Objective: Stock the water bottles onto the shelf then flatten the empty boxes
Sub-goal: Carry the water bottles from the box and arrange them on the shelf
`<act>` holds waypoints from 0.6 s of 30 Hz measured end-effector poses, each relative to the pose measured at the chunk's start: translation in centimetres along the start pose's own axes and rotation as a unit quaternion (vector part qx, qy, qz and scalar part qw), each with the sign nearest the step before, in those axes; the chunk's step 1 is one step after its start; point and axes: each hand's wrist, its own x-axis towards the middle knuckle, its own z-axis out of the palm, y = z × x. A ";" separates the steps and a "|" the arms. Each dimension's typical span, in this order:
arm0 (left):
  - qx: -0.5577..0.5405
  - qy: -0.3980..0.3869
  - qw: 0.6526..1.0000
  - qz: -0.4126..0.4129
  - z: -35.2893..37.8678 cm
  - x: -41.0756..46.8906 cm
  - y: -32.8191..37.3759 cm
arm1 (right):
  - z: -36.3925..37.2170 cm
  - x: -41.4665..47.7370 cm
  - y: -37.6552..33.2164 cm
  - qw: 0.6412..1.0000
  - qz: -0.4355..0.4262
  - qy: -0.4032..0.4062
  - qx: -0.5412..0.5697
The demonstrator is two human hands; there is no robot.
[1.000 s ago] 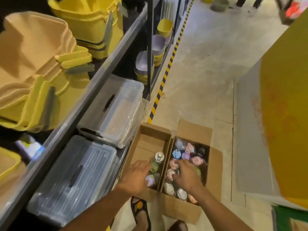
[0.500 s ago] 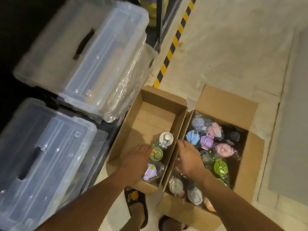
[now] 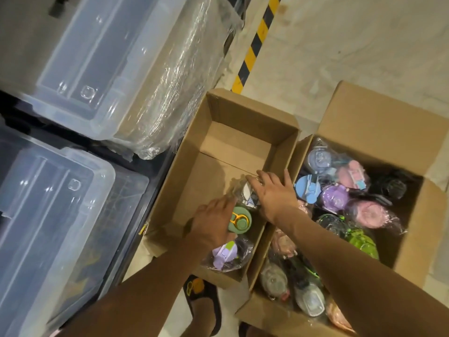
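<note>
- Two cardboard boxes stand open, side by side and touching, on the concrete floor [image 3: 352,45] below me.
- My left box [image 3: 218,152] is mostly bare inside. Three water bottles stand in a row along its right wall: a white-lidded bottle [image 3: 247,194], a green-lidded bottle [image 3: 240,222] with an orange ring on its cap, and a purple-lidded bottle [image 3: 224,254] nearest me, wrapped in clear film.
- My right box [image 3: 379,117] is packed with film-wrapped bottles standing upright, among them a blue lid [image 3: 307,189], a purple lid [image 3: 335,197], a pink lid [image 3: 366,212] and a bright green one [image 3: 362,242].
- My right hand [image 3: 274,193] reaches across the shared wall into my left box. Its fingers are spread and lie over the top of the white-lidded bottle, with the thumb up beside the box wall; it is loose rather than clamped.
- My left hand [image 3: 213,222] is down in the same box, against the left side of the green-lidded bottle. Its fingertips are hidden, so I cannot tell whether it grasps the bottle or only touches it.
- Clear plastic storage bins sit to my left: an upper bin [image 3: 85,57] with shiny film around its side, and a lower bin [image 3: 43,215].
- A yellow-and-black stripe [image 3: 255,45] runs along the floor beyond my left box.
- My sandal [image 3: 201,295] shows between my forearms.
</note>
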 end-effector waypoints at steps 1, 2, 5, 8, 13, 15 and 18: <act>0.001 0.004 1.000 -0.006 0.3 0.2 0.1 | 0.3 0.0 0.0 1.000 0.001 0.009 0.001; -0.003 0.005 1.000 -0.016 0.6 0.3 0.2 | 0.6 0.0 0.0 1.000 -0.001 0.021 0.003; -0.015 0.004 0.999 -0.052 1.0 0.3 0.5 | 0.9 -0.2 0.1 0.999 -0.002 0.049 0.012; -0.017 -0.006 0.998 -0.065 1.2 0.1 0.6 | 0.4 -0.3 0.7 0.998 0.000 0.063 0.026; -0.026 -0.009 0.996 -0.081 0.8 0.2 0.6 | -3.6 -2.3 2.6 0.992 0.019 0.099 0.081; -0.033 -0.013 0.997 -0.069 0.7 0.1 0.9 | -5.4 -3.7 3.8 0.981 0.048 0.131 0.138; -0.057 -0.003 0.997 -0.059 0.6 -0.2 1.4 | -7.8 -5.7 5.3 0.962 0.088 0.149 0.210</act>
